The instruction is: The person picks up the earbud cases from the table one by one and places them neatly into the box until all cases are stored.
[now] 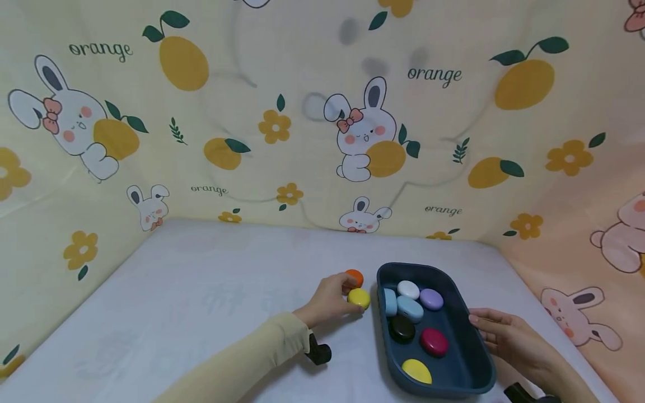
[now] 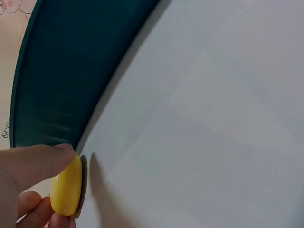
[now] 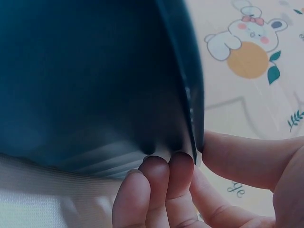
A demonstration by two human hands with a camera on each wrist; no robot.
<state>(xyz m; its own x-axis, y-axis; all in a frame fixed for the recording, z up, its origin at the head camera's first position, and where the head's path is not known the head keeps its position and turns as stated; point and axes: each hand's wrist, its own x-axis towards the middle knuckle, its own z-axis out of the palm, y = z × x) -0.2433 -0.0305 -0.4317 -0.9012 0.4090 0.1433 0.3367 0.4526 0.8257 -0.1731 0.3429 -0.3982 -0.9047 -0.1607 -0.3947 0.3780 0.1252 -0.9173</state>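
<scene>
My left hand (image 1: 330,299) pinches a glossy yellow disc (image 1: 359,299) between thumb and fingers, just left of the dark blue tray (image 1: 471,358). The left wrist view has that yellow disc (image 2: 66,187) on edge, its flat dark back facing the white cloth. Right behind it is an orange disc (image 1: 355,277), partly covered by the left fingers. At the tray's right side, my right hand (image 1: 519,341) holds the rim; in the right wrist view the fingertips (image 3: 156,173) press the outer wall while the thumb (image 3: 237,154) lies at the rim.
Inside the tray lie a white disc (image 1: 408,289), a purple disc (image 1: 431,299), two light blue discs (image 1: 410,309), a black disc (image 1: 402,329), a red disc (image 1: 434,342) and another yellow disc (image 1: 417,371). White cloth (image 1: 201,302) covers the table; a printed curtain (image 1: 302,168) hangs behind.
</scene>
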